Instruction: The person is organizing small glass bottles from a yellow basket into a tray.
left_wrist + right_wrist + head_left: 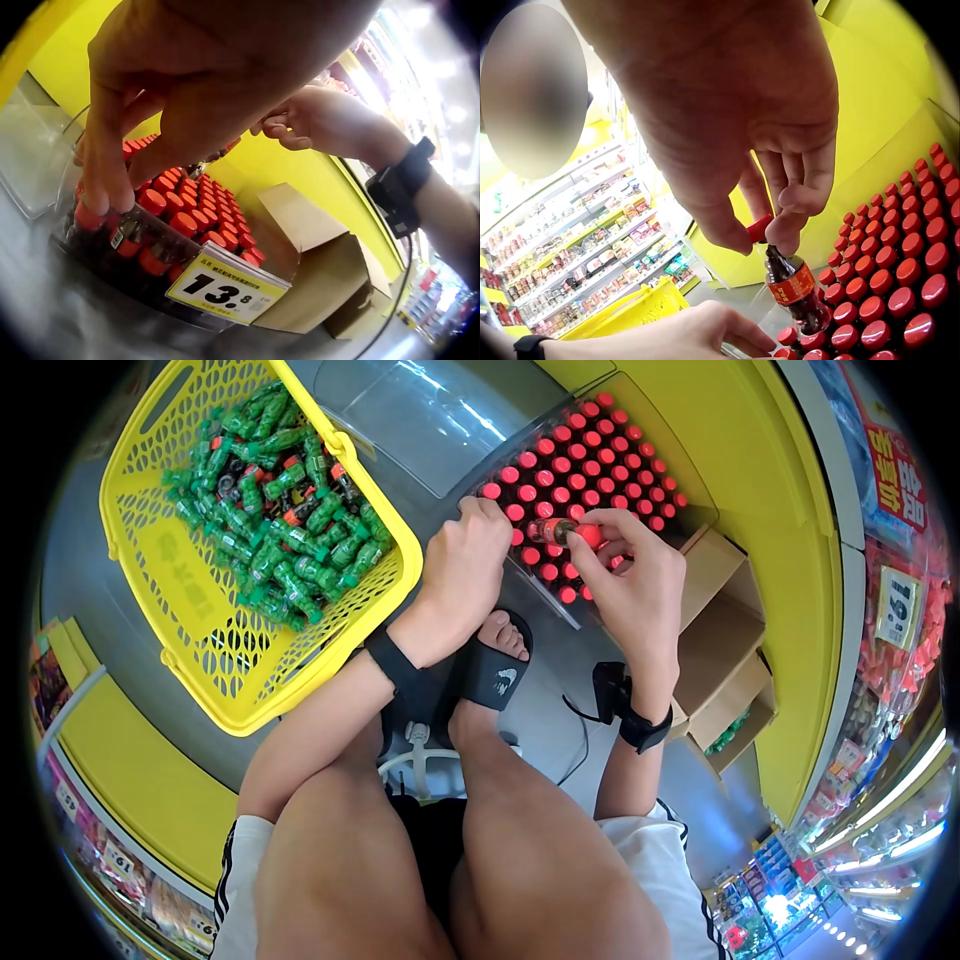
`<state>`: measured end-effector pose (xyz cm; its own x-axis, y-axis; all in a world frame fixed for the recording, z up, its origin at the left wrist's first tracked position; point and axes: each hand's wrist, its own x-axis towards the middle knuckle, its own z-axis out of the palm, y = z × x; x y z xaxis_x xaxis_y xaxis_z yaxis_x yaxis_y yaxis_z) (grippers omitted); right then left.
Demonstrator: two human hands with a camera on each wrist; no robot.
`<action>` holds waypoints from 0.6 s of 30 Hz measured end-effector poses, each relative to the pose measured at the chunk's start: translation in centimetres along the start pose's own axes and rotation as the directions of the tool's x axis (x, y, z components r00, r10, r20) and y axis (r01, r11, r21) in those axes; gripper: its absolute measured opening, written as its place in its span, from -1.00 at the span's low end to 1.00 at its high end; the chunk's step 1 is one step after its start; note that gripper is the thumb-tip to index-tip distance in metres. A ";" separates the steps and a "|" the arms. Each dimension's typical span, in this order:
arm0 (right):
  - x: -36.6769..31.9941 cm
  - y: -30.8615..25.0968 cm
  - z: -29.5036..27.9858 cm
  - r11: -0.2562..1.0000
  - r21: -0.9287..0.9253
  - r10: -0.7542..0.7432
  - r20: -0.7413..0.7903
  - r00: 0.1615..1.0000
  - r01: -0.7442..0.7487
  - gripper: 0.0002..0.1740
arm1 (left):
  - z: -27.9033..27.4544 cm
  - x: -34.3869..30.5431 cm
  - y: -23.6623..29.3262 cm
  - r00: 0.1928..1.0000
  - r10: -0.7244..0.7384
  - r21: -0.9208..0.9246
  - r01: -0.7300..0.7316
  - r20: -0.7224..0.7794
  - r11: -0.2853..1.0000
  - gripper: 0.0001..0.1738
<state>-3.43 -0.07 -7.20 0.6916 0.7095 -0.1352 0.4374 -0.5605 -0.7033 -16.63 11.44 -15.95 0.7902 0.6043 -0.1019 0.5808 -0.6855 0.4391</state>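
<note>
My right hand [640, 575] pinches a small cola bottle by its red cap [760, 228], thumb on one side and fingertips on the other. The dark bottle [793, 289] has a red label and tilts downward over rows of matching red-capped bottles [565, 465]. Those stand upright, packed in a clear bin [545, 595]. At the bin's near left corner, my left hand [468, 565] curls its fingers over the rim. In the left wrist view its fingertips [120, 196] lie right by a corner bottle's cap [88, 217].
A yellow basket [255, 705] holding many small green bottles [290, 540] stands left. Open cardboard boxes [715, 625] sit right of the bin. A price card [227, 285] is on the bin's front. Yellow shelving [800, 560] curves behind; my sandalled foot [497, 670] is below.
</note>
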 end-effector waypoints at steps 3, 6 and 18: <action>-0.2 0.3 0.3 1.000 0.003 -0.003 0.002 1.000 0.003 -0.76 | 1.1 0.3 -1.1 0.999 -0.003 -0.045 0.001 -0.035 0.999 -0.84; -0.3 0.7 0.7 1.000 0.014 -0.017 -0.013 1.000 0.017 -0.76 | 1.4 0.9 -1.7 0.998 -0.032 -0.098 0.026 -0.054 0.995 -0.83; -0.1 1.8 1.8 0.998 0.020 -0.052 -0.030 0.998 0.052 -0.77 | 0.7 0.9 -1.4 1.000 -0.014 -0.261 0.021 0.027 0.965 -0.86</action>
<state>-3.74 -0.39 -9.67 0.6850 0.7244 -0.0777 0.4612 -0.5137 -0.7235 -16.59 12.72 -17.27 0.7870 0.6027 -0.1320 0.5259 -0.5433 0.6544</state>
